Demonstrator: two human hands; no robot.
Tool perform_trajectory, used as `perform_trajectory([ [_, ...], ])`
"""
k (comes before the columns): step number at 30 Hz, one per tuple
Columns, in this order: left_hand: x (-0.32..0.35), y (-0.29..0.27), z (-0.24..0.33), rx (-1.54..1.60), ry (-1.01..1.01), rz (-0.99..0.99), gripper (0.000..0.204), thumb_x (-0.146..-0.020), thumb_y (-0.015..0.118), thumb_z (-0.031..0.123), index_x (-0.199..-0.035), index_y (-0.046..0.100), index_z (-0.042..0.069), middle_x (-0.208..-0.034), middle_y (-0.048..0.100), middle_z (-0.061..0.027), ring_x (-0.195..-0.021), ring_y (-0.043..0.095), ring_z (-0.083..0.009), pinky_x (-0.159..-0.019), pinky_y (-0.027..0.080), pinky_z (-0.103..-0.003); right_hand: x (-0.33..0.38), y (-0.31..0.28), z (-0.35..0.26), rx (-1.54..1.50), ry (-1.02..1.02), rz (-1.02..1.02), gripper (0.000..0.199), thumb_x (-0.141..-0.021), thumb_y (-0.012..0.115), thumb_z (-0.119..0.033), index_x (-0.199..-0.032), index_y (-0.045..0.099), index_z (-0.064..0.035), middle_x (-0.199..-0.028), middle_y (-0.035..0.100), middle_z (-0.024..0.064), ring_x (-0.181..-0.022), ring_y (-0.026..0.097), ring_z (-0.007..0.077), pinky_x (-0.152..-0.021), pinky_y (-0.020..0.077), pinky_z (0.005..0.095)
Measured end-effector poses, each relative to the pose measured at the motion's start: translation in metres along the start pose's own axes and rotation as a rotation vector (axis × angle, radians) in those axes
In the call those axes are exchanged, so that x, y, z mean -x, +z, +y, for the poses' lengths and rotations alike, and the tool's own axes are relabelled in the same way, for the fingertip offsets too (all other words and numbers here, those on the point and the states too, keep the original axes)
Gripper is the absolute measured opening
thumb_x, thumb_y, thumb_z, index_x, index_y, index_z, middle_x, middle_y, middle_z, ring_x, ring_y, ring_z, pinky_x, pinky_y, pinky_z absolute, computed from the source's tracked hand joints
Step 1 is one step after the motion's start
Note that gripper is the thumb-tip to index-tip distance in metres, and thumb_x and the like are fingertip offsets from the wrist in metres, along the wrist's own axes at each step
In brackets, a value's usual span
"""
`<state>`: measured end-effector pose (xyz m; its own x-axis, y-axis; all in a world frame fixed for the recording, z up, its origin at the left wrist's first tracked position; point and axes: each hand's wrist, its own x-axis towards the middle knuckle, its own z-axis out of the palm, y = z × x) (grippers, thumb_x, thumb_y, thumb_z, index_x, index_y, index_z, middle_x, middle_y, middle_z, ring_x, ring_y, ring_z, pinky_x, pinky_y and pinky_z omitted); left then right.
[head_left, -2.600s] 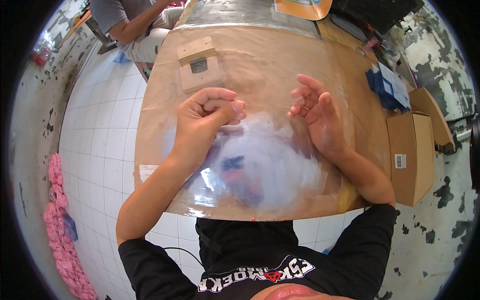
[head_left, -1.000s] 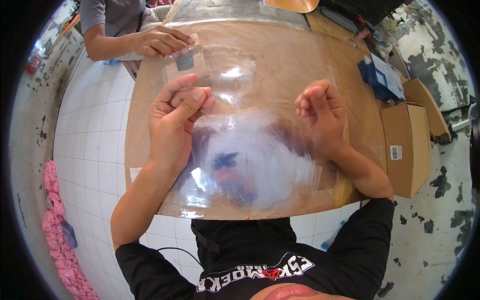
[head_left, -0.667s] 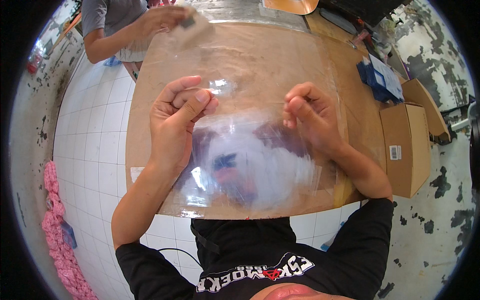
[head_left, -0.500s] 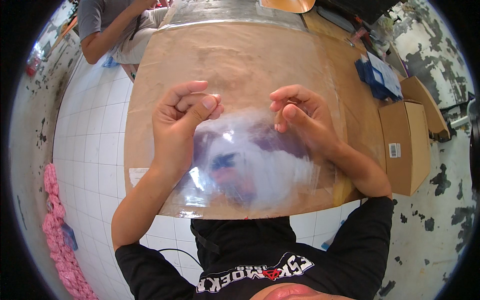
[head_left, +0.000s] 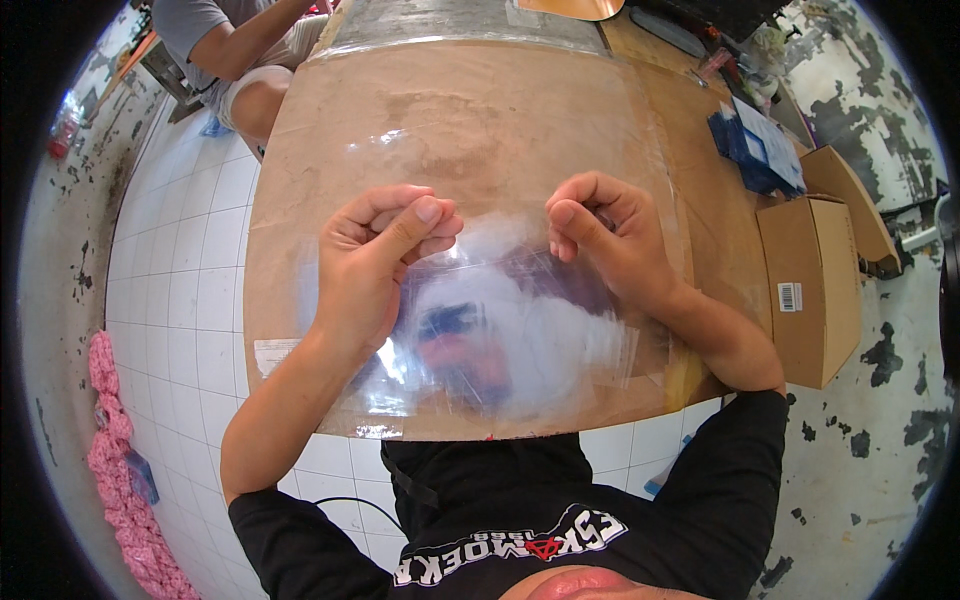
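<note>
My left hand (head_left: 388,235) hovers above the table's middle, thumb pressed against the bent fingers. My right hand (head_left: 610,228) is raised across from it, its thumb also closed toward curled fingertips. A gap separates the two hands. Whatever either pinch holds, if anything, is too small or too clear to make out. Below them, a clear, shiny plastic sheet (head_left: 520,340) lies on the brown-covered table (head_left: 480,110), with whitish, blue and reddish patches showing in its glare.
An open cardboard box (head_left: 815,290) stands at the right edge, near a stack of blue and white packets (head_left: 760,150). Another person (head_left: 235,50) sits at the far left. Pink braided material (head_left: 120,470) hangs low at the left. Behind the table is a grey surface (head_left: 460,25).
My left hand has moved slightly right and down, its fingers closing more tightly. My right hand's fingers have drawn in toward the thumb. The seated person's arm and leg have shifted.
</note>
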<state>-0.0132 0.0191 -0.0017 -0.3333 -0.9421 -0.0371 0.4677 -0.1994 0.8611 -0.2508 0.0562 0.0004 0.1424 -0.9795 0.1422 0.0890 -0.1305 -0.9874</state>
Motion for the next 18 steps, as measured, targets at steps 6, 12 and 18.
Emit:
perform_trajectory([
  [6, 0.002, 0.000, 0.003, 0.019, 0.067, 0.018, 0.009, -0.089, 0.065, 0.007, -0.095, 0.067, 0.001, -0.088, 0.070, -0.0114, -0.082, 0.069, -0.0191, -0.077, 0.056, -0.031, 0.000, 0.005, -0.002, 0.100, -0.022, -0.009, 0.013, -0.093, 0.063, -0.012, -0.094, 0.062, 0.0004, -0.078, 0.061, 0.0000, -0.064, 0.055, 0.0044, -0.057, 0.0447, 0.0182],
  [12, 0.001, -0.004, 0.003, -0.010, 0.105, 0.008, 0.009, -0.090, 0.064, 0.007, -0.096, 0.067, 0.002, -0.089, 0.070, -0.0112, -0.081, 0.069, -0.0184, -0.077, 0.056, -0.031, 0.001, 0.005, -0.003, 0.149, -0.045, -0.037, 0.011, -0.093, 0.062, -0.010, -0.094, 0.062, 0.0004, -0.078, 0.060, -0.0005, -0.065, 0.055, 0.0041, -0.058, 0.0447, 0.0183],
  [18, -0.006, -0.016, 0.029, 0.006, 0.243, 0.139, 0.011, -0.093, 0.060, 0.011, -0.099, 0.067, 0.005, -0.089, 0.068, -0.0059, -0.083, 0.066, -0.0157, -0.079, 0.055, -0.026, 0.000, -0.003, 0.000, 0.087, -0.012, 0.048, 0.013, -0.095, 0.059, -0.012, -0.087, 0.059, -0.0013, -0.075, 0.057, -0.0014, -0.064, 0.054, 0.0047, -0.059, 0.0442, 0.0190],
])
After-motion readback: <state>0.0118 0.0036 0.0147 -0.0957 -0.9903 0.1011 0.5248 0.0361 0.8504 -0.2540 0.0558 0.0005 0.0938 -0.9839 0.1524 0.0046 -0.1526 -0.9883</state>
